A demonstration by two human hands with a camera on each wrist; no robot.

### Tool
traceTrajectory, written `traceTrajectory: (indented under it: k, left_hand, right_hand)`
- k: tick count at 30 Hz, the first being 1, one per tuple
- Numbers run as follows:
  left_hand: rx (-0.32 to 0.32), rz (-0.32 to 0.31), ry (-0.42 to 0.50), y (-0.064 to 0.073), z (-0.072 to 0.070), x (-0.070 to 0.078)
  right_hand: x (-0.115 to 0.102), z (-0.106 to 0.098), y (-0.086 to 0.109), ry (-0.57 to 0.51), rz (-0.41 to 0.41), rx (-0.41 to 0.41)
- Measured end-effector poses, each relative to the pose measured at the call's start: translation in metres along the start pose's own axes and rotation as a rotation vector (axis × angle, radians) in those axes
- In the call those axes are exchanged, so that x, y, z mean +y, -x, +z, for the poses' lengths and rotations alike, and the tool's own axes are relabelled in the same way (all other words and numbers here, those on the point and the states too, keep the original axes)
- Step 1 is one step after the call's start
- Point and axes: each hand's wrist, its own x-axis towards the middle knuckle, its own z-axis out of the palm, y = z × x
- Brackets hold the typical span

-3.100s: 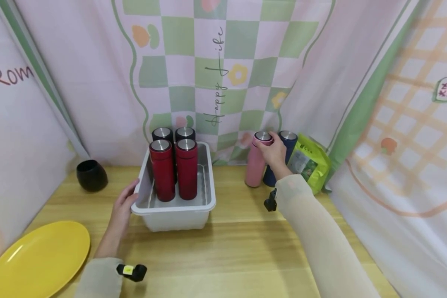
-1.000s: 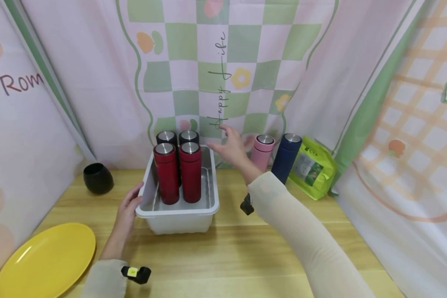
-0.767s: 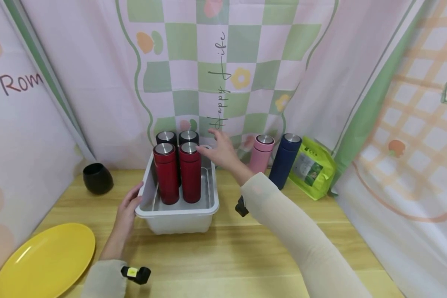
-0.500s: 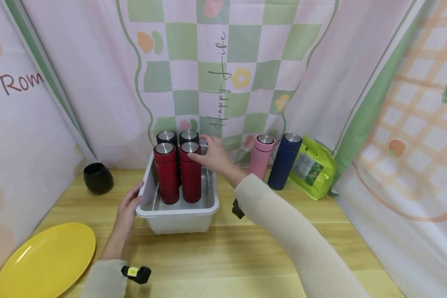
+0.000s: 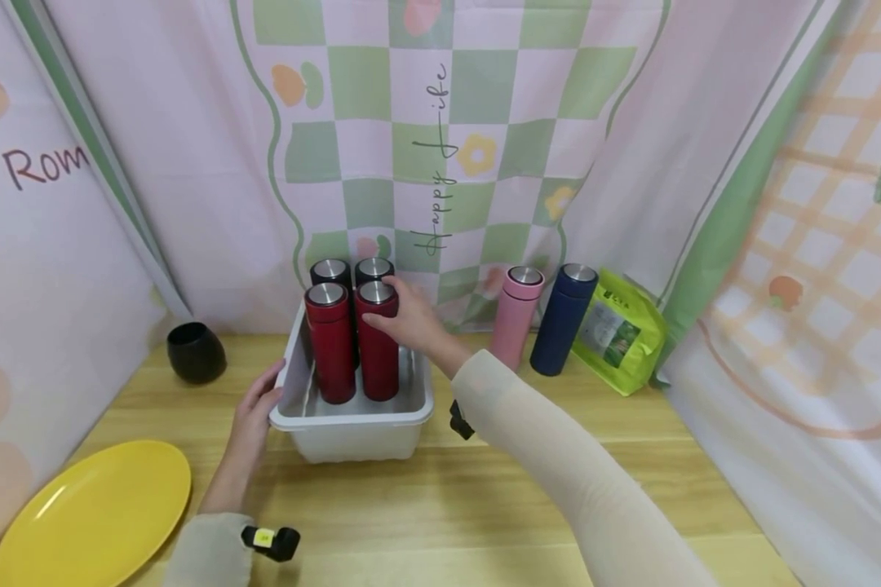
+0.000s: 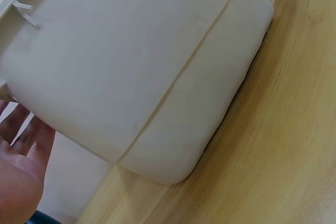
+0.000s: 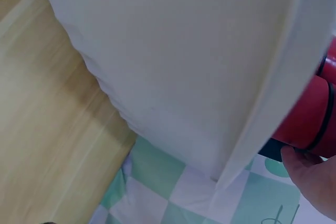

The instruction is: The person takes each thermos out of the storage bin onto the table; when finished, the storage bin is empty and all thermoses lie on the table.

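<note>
My right hand [image 5: 414,324] grips the upper part of the right-hand red thermos flask [image 5: 379,371], its thumb on the near side and a finger reaching behind. That flask stands upright in a white plastic tub [image 5: 352,421] beside another red flask [image 5: 331,359]. Two black flasks stand behind them, the left black flask [image 5: 329,269] and the right black flask [image 5: 374,269] mostly hidden. With fairly straight fingers, my left hand [image 5: 253,412] rests against the tub's left rim. The left wrist view shows those fingers beside the tub wall [image 6: 131,61], tips partly hidden.
Right of the tub stand a pink flask [image 5: 516,322], a navy flask [image 5: 561,326] and a bright green bag [image 5: 624,334]. A black cup [image 5: 197,353] and a yellow plate [image 5: 95,514] are on the left of the wooden table [image 5: 440,514]. A patterned curtain [image 5: 477,106] hangs behind.
My right hand has left the pink flask, moved left over the tub and lowered onto the right-hand red flask. The left hand stays at the tub rim.
</note>
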Motion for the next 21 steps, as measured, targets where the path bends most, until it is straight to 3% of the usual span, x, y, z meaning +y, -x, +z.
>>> traceTrajectory:
  k: [13, 21]
  left_hand:
    - [0.025, 0.034, -0.002, -0.0001, 0.0018, -0.0016]
    - [0.003, 0.013, -0.011, 0.0019, 0.0008, 0.0012]
  right_hand:
    - [0.0003, 0.0080, 0.0051, -0.094, 0.005, 0.070]
    - [-0.0008, 0.0055, 0.0080, -0.145, 0.020, 0.083]
